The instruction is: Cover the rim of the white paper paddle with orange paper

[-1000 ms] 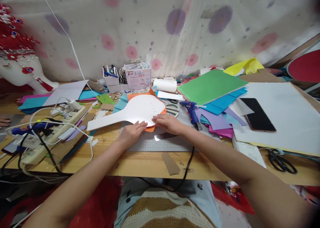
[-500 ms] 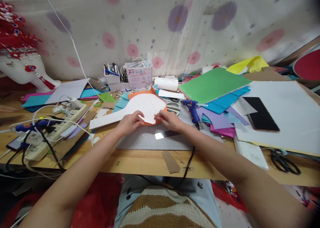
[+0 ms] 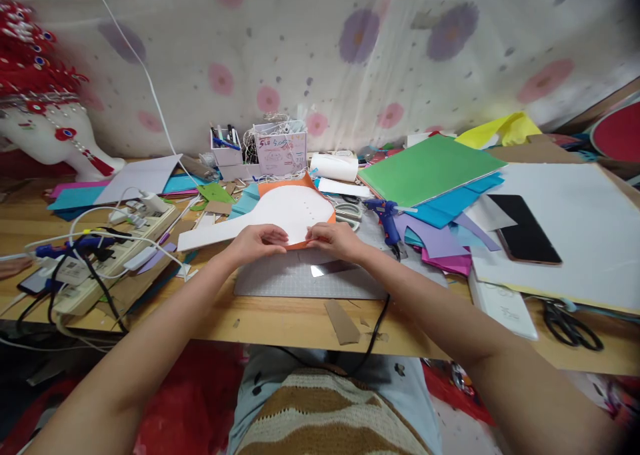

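At the far left, part of another person's hand (image 3: pixel 15 266) shows on the desk (image 3: pixel 290 322). Next comes a long power strip (image 3: pixel 83 296) with cords all over it. Then a white paddle shape (image 3: pixel 280 205) lies with its long, thin end pointing left, past the left hand (image 3: pixel 257 240). Orange paper (image 3: pixel 286 186) sticks out from under its round part.

The left hand is bent at the near edge of the round part. I cannot tell if its thumb and fingers are pinching or just touching. The right hand (image 3: pixel 339 240) looks like it is pinching the orange paper at that same edge, just beside the left one. To do this well, I think small, soft pinches are best, with both hands working side by side. The paper should sit snug on the edge, with no wrinkles, and the white shape should lie flat.

So the round part is just past both hands, on the far side, and partly over the gray mat (image 3: pixel 280 278). To the right are light scissors (image 3: pixel 349 215), near the right hand, then a blue glue gun (image 3: pixel 386 222).
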`<state>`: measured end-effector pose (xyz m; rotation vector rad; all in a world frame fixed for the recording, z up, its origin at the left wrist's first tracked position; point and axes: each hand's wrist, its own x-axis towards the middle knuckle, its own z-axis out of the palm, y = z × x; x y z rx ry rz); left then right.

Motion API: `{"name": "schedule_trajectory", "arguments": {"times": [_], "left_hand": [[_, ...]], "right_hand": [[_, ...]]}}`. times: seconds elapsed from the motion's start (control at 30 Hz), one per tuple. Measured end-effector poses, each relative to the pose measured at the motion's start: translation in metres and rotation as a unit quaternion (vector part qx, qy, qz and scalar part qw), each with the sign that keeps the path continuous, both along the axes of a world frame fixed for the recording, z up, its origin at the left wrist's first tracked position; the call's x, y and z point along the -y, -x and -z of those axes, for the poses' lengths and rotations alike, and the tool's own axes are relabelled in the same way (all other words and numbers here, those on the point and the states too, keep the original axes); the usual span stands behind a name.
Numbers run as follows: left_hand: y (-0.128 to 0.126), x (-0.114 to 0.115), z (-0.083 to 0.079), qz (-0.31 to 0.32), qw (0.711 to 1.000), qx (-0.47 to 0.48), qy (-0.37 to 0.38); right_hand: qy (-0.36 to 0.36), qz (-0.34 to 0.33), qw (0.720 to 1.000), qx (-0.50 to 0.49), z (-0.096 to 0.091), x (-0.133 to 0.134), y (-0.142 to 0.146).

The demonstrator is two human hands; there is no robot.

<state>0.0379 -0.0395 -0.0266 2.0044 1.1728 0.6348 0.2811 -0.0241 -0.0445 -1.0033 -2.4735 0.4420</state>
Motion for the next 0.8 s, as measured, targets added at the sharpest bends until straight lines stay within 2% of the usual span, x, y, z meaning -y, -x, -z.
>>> {"name": "schedule_trajectory", "arguments": {"times": [0.07,0.13,0.2,0.3,0.43,0.57,0.67,0.73,0.8], "left_hand": [[0.008,0.004,0.001,0.058,0.991,-0.053,-0.112],[0.015,0.006,0.006,0.105,0.968,-0.100,-0.207],[0.019,0.005,0.014,0.123,0.950,-0.115,-0.264],[0.019,0.002,0.025,0.109,0.942,-0.098,-0.302],[0.013,-0.002,0.028,0.054,0.962,-0.049,-0.262],[0.007,-0.005,0.026,-0.040,0.990,-0.019,-0.135],[0.002,-0.005,0.020,-0.097,0.992,-0.027,-0.069],[-0.004,-0.002,0.012,-0.109,0.990,-0.064,-0.070],[-0.013,0.003,0.000,-0.089,0.983,-0.118,-0.105]], "right_hand": [[0.014,0.016,1.000,-0.013,0.002,-0.002,0.000],[0.020,0.029,0.999,-0.021,0.003,-0.004,-0.001],[0.020,0.035,0.999,-0.026,0.005,-0.005,-0.002],[0.025,0.030,0.999,-0.036,0.007,-0.006,-0.003],[0.038,0.032,0.997,-0.051,0.009,-0.007,-0.003],[0.048,0.058,0.996,-0.047,0.007,-0.006,-0.001],[0.053,0.080,0.995,-0.034,0.004,-0.005,0.002],[0.057,0.090,0.994,-0.018,0.002,-0.005,0.004],[0.059,0.097,0.994,-0.002,0.001,-0.005,0.006]]}}
